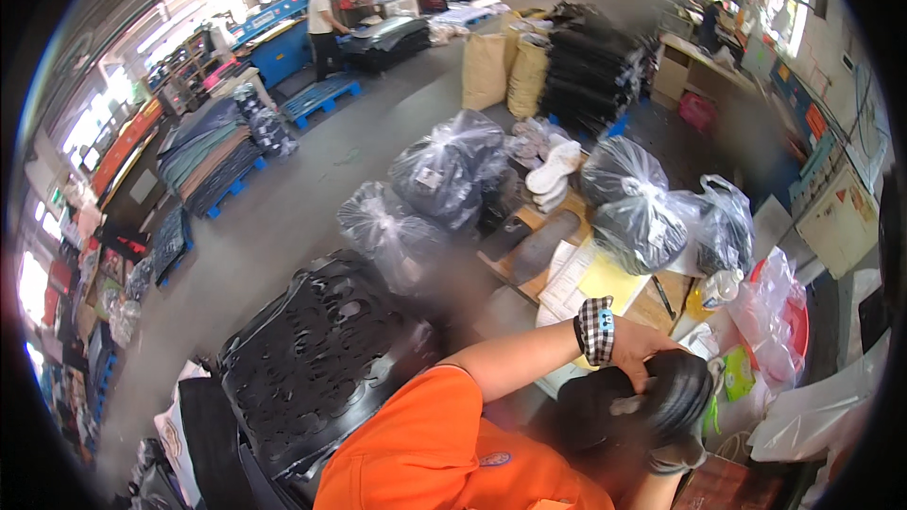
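The left hand (pixel 642 348) is closed over the top of a black bundle (pixel 682 392), and the right hand (pixel 678 458) seems to sit under it, probably so the pieces don't slip; that lower grip is blurred and half hidden, so I cannot tell how tightly it closes. The bundle is close to the body, by the near side of the desk (pixel 684 285). Papers (pixel 565 285) and a pen (pixel 663 297) lie beyond (handy for notes, presumably). Past knotted clear bags (pixel 635 217), grey floor (pixel 312 165) runs to blue pallets (pixel 319 99).
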`<state>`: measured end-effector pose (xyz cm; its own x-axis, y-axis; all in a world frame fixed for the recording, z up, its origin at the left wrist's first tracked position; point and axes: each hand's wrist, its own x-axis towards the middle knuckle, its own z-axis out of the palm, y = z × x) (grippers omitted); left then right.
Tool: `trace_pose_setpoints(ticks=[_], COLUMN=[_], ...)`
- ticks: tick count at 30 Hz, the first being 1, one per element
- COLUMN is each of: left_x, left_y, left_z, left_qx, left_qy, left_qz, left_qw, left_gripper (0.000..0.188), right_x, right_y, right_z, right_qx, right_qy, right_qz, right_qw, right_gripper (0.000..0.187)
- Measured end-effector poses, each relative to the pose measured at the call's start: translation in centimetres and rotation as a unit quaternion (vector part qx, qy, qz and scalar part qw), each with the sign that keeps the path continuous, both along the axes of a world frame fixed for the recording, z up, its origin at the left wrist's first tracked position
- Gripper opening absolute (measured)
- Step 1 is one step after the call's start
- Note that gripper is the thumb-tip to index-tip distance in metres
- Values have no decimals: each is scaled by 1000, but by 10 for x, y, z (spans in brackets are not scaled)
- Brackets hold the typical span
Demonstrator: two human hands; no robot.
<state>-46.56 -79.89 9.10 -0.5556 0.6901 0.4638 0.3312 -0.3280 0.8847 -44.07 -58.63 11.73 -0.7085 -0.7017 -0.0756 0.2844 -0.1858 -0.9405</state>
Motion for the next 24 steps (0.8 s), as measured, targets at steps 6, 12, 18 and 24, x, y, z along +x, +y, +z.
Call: trace_pose_setpoints(ticks=[6,12,18,24], left_x=[-30,-44,-69,-109], left_y=[-21,-57,-96,-148], left_z=[-11,-1,-59,-191], left_qx=[-18,-7,30,141], left_qy=[-47,-120,-322,-575], left_qz=[51,193,252,243], left_qw=[997,974,912,768], left_gripper=[110,93,95,45], right_x=[-52,-114,-112,-55], right_y=[-2,7,18,41], right_z=[-14,8,-45,-117], right_qx=[-34,151,130,153], right_qy=[33,286,4,-174], right_qz=[-110,-184,-347,-367], right_qw=[993,928,929,901], right_gripper=[44,48,36,33])
